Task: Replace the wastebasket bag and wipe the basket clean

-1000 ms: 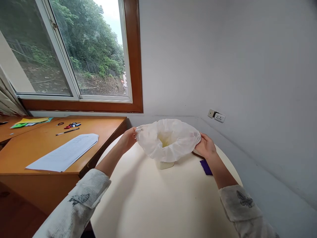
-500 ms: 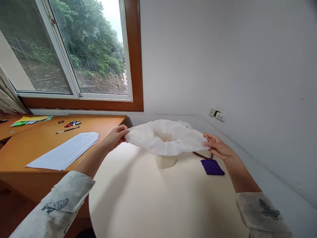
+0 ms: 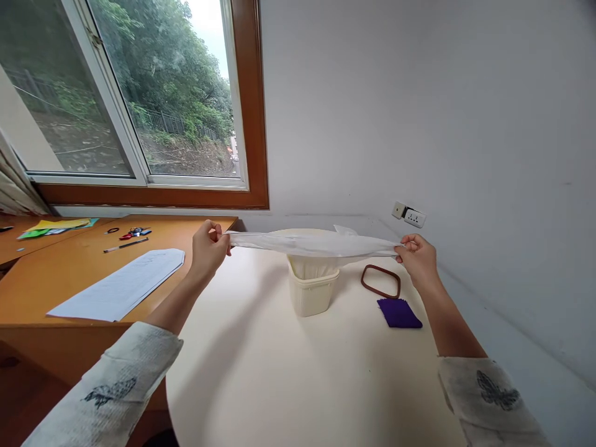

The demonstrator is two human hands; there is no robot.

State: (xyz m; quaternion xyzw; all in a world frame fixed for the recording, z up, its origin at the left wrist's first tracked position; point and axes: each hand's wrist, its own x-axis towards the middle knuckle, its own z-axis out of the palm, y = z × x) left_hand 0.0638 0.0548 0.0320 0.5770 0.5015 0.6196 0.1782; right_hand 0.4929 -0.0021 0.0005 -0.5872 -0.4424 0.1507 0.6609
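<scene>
A white bag [image 3: 302,244] is stretched over the cream bin [image 3: 313,298], its left end pinched in the left hand [image 3: 208,248] and its right end in the right hand [image 3: 419,259]. Right of the bin, a brown frame [image 3: 399,287] and purple cloth [image 3: 399,314] lie on the desk [image 3: 298,379].

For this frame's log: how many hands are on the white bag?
2. The left hand pinches the left end of the white bag; the right hand pinches its right end. No other hands show.

Right of the bin [image 3: 313,299], cloth [image 3: 399,314] lies before frame [image 3: 399,287], perhaps touching.
</scene>
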